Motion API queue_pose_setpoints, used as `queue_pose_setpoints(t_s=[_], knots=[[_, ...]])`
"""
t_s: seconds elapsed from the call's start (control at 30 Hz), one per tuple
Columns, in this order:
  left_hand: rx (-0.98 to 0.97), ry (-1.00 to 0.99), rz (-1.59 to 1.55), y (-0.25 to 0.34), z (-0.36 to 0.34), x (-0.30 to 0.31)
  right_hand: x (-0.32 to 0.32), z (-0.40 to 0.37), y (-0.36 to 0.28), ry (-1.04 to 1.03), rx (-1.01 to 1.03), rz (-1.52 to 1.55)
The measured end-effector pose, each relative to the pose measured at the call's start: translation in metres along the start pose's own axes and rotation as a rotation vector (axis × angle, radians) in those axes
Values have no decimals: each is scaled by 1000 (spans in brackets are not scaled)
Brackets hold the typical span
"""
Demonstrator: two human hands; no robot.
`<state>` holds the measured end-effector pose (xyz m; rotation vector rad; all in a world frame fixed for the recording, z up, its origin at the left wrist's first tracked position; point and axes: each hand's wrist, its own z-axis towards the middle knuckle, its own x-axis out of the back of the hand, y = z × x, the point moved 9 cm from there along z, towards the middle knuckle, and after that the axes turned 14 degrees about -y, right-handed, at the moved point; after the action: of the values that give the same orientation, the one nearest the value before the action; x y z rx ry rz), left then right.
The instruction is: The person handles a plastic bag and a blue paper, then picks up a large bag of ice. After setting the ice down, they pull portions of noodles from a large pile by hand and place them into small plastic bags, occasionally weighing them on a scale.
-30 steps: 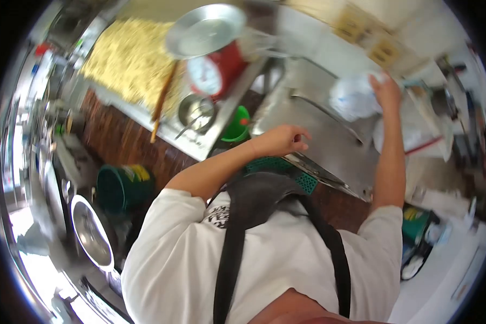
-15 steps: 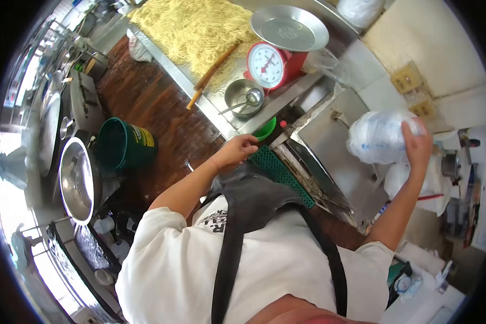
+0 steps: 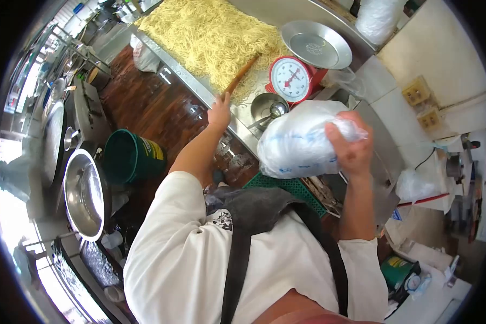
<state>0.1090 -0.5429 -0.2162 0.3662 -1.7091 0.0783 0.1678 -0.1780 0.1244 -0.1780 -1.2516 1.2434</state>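
My right hand [image 3: 351, 144] grips the end of a bulky bundle of clear plastic bags [image 3: 299, 140] with blue print, held up before my apron. The bundle hangs in front of the counter's near edge. My left hand [image 3: 220, 112] is at the near end of a long wooden stick [image 3: 242, 75], with fingers closed around its handle. The stick's far end rests by a large heap of yellow noodles [image 3: 210, 38]. Right of it stand a red dial scale [image 3: 291, 80] with a round metal pan [image 3: 317, 45], and a steel bowl [image 3: 263, 102] holding a ladle [image 3: 277, 110].
A dark green bucket [image 3: 132, 156] and a wide steel basin [image 3: 85, 197] stand to my left. Below the counter is a green plastic crate [image 3: 291, 186]. Another plastic-wrapped bundle [image 3: 378, 19] sits at the back right. The brown floor [image 3: 140, 100] looks wet.
The bundle has come from the far right toward the middle in my right hand. My left hand has reached forward from near my apron to the wooden stick. The view has shifted slightly.
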Motion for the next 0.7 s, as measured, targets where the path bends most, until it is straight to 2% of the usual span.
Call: queue_pose_setpoints(t_s=[0.03, 0.13, 0.3, 0.4, 0.43, 0.57, 0.7], knots=[[-60, 29, 21, -7, 10, -6, -20, 10, -7, -14, 29, -18], [-128, -128, -36, -39, 39, -25, -74, 36, -15, -29, -84, 28], [-169, -100, -34, -90, 73, -5, -145, 77, -20, 91, -301, -27], [-269, -201, -203, -74, 87, 4, -178, 98, -23, 155, -336, -131], [-268, -173, -277, -65, 89, 9, -185, 106, -23, 172, -329, -181], [-233, -312, -248, -30, 111, -10, -207, 128, -4, 185, -441, -213], [-186, -386, -264, -47, 141, -32, -219, 154, 8, 184, -348, -307]])
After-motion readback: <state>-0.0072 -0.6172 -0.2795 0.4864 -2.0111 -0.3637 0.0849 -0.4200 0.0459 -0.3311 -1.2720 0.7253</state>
